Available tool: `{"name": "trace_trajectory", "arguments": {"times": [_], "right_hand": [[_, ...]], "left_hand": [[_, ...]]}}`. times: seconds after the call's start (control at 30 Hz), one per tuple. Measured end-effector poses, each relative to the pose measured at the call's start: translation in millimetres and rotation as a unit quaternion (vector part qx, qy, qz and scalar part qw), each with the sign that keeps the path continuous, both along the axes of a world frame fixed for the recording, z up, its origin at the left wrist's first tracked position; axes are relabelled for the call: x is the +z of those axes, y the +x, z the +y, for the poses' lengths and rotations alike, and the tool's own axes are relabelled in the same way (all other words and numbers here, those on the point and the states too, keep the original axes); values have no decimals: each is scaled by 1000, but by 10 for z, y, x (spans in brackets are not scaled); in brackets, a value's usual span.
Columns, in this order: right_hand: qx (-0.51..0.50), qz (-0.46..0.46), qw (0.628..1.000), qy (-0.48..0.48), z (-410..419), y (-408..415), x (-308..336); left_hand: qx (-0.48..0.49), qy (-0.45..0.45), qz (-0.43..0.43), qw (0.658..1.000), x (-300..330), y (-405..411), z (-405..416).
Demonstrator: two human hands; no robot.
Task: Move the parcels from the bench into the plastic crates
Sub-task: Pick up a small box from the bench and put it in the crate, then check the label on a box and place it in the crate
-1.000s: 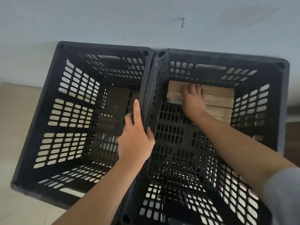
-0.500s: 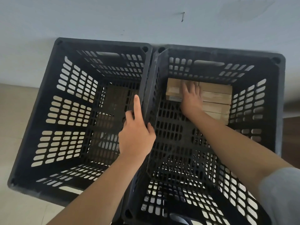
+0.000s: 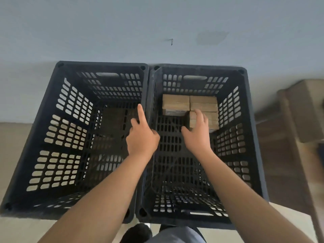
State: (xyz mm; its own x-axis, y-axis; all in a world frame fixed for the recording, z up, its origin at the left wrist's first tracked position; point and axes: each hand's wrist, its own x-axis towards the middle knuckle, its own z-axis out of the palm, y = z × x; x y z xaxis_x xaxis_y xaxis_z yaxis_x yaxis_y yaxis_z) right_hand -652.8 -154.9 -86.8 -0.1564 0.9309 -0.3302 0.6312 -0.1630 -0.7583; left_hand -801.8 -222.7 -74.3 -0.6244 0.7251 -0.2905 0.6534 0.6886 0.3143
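Note:
Two black slotted plastic crates stand side by side against a pale wall. The left crate (image 3: 52, 130) holds no parcels that I can see. Several brown parcels (image 3: 176, 102) are stacked at the far end of the right crate (image 3: 245, 137). My left hand (image 3: 142, 137) rests on the shared rims between the crates, index finger straight along the rim. My right hand (image 3: 197, 133) hovers inside the right crate, fingers relaxed, just in front of the nearer right parcels (image 3: 213, 116) and holding nothing.
A wooden bench (image 3: 280, 155) stands to the right of the crates with a brown cardboard box (image 3: 308, 111) on it. The pale wall lies behind the crates. My feet show at the bottom edge, close to the crates' near rims.
My right hand has lifted off the parcels and pulled back toward me, now holding nothing. The view has drawn back and shifted right, bringing the bench into sight. My left hand stays on the rim.

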Motion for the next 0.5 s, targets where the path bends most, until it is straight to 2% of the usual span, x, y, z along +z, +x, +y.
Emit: {"name": "trace_trajectory", "arguments": {"times": [0.1,0.17,0.23,0.27,0.4,0.5], "right_hand": [[-58,63,996,-29,-545,120,360],[-92,110,989,-46,-900,199,548],[-110,137,982,-62,-1233,282,711],[-114,140,981,-68,-1397,335,783],[-176,143,973,-48,-2044,586,977],[-233,147,961,-31,-2421,794,1083]], "left_hand": [[-5,8,-79,997,64,-49,-45],[6,33,-194,980,203,-128,-130],[24,68,-311,948,381,-215,-314],[23,78,-337,938,453,-242,-443],[25,148,-349,925,539,-211,-1041],[1,198,-419,886,627,66,-1485]]}}
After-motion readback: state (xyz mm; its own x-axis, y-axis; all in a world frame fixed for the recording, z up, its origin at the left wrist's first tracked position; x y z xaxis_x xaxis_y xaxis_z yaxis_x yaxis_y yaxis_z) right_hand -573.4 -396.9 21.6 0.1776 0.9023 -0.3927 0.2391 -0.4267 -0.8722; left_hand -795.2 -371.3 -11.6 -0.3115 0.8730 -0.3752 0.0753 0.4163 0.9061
